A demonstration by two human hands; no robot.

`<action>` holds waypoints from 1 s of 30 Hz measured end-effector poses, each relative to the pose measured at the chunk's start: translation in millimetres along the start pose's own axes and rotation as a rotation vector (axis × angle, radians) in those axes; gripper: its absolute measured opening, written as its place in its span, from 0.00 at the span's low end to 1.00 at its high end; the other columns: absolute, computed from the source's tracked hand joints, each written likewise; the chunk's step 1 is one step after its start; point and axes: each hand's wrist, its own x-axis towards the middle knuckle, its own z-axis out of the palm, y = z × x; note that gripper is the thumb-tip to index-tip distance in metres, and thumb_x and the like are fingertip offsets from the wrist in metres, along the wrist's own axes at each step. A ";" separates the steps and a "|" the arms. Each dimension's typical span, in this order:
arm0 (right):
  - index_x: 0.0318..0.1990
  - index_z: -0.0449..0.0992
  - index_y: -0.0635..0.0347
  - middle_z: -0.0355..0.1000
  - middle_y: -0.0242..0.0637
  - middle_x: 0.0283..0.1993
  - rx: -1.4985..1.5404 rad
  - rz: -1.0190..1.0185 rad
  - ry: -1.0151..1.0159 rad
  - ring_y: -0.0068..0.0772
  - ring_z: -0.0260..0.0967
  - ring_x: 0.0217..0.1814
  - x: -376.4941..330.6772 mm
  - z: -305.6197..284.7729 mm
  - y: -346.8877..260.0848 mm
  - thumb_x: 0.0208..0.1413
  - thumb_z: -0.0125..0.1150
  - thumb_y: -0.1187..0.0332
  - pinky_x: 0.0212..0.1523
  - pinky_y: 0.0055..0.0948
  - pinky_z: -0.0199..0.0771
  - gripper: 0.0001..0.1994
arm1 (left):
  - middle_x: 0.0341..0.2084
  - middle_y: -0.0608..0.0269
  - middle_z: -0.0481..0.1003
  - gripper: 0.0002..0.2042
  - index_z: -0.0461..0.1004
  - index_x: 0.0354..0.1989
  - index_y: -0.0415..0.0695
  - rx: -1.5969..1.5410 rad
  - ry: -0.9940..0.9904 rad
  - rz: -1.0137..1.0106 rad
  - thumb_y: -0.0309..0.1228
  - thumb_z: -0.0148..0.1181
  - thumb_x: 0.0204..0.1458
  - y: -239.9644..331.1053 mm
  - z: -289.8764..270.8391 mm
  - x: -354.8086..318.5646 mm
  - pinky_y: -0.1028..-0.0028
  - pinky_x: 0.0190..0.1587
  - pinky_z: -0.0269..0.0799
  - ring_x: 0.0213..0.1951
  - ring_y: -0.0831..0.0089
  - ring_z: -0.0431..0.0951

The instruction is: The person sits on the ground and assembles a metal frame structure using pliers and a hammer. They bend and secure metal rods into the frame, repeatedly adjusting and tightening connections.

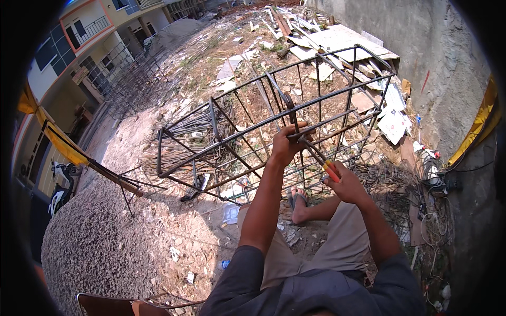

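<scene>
A long cage of steel rebar (342, 94) with square stirrups stands across the space before me at waist height. My left hand (286, 146) has its fingers closed around a bar of the cage near its middle. In my right hand (346, 183) is a pair of pincers (330, 170) with orange and yellow grips, its jaws against the bars right beside my left fingers. Whether the jaws bite on a wire is too small to make out.
A pile of cut rebar (174, 142) lies beyond the cage. Gravel (100, 247) is heaped at left, near a yellow-wrapped pole (66, 145). Boards (342, 42) lean along the concrete wall (432, 58) at right. My sandalled foot (300, 205) is below the cage.
</scene>
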 end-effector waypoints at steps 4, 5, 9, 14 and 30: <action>0.54 0.70 0.62 0.74 0.34 0.40 0.480 0.099 -0.237 0.28 0.71 0.40 3.7 5.8 5.5 0.57 0.68 0.60 0.42 0.32 0.72 0.23 | 0.44 0.43 0.79 0.23 0.68 0.62 0.38 -0.029 -0.014 -0.002 0.35 0.37 0.63 -2.4 0.2 0.0 0.60 0.45 0.78 0.40 0.61 0.80; 0.54 0.70 0.62 0.73 0.33 0.39 0.587 0.153 -0.301 0.26 0.71 0.40 4.6 10.1 6.4 0.58 0.68 0.60 0.41 0.30 0.72 0.22 | 0.45 0.42 0.79 0.24 0.67 0.62 0.37 -0.017 0.028 0.011 0.37 0.37 0.64 -3.2 -2.2 -2.0 0.59 0.46 0.77 0.41 0.59 0.80; 0.52 0.71 0.62 0.71 0.29 0.33 0.743 0.171 -0.314 0.24 0.69 0.34 4.9 37.8 18.7 0.62 0.63 0.62 0.36 0.29 0.71 0.17 | 0.44 0.53 0.78 0.24 0.69 0.59 0.40 -0.026 0.256 0.185 0.47 0.43 0.67 -21.1 6.0 -5.5 0.63 0.44 0.77 0.42 0.67 0.79; 0.52 0.71 0.61 0.74 0.43 0.32 0.361 0.021 -0.052 0.44 0.73 0.30 4.2 54.4 15.1 0.65 0.55 0.50 0.38 0.39 0.73 0.22 | 0.46 0.69 0.76 0.14 0.70 0.55 0.47 -0.013 0.420 0.484 0.41 0.49 0.68 -62.1 27.5 -34.7 0.76 0.44 0.75 0.46 0.79 0.76; 0.31 0.71 0.56 0.67 0.32 0.21 0.762 0.346 -0.379 0.25 0.64 0.21 6.9 33.2 -1.6 0.64 0.35 0.31 0.23 0.28 0.62 0.35 | 0.51 0.60 0.72 0.19 0.63 0.62 0.37 0.053 0.403 0.341 0.35 0.50 0.68 -72.9 65.8 -71.8 0.73 0.57 0.65 0.55 0.71 0.71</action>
